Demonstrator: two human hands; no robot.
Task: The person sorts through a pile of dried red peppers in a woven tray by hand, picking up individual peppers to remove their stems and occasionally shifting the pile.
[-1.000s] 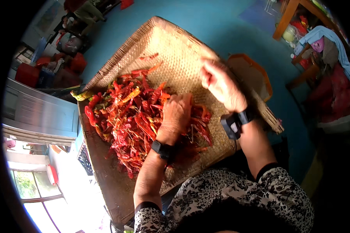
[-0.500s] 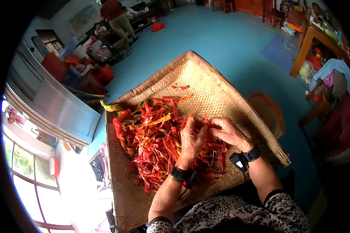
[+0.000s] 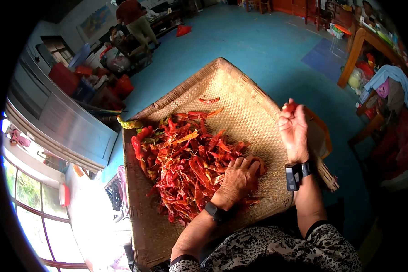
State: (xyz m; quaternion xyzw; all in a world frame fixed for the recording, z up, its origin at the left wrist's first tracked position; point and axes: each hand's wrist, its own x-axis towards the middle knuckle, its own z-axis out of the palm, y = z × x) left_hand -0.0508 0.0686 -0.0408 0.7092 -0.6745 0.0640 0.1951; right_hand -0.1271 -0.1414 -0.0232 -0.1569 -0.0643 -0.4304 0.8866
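Observation:
A heap of wrinkled red chili peppers lies in a woven bamboo tray in front of me. My left hand rests palm down on the heap's right side. Its fingers are open and bent over the peppers, and their tips are partly hidden. Raised above the tray's right rim, my right hand is closed with its fingertips on a red chili pepper. Past that rim, partly behind the hand, stands a container with an orange rim.
A yellowish pepper sticks out over the tray's left rim. A light-coloured door stands on the left. Another person stands far back. At the right, clothes hang on wooden furniture.
My hands, together over the heap before, have parted. The right one has moved right and up with a red pepper; the left one has moved down onto the peppers.

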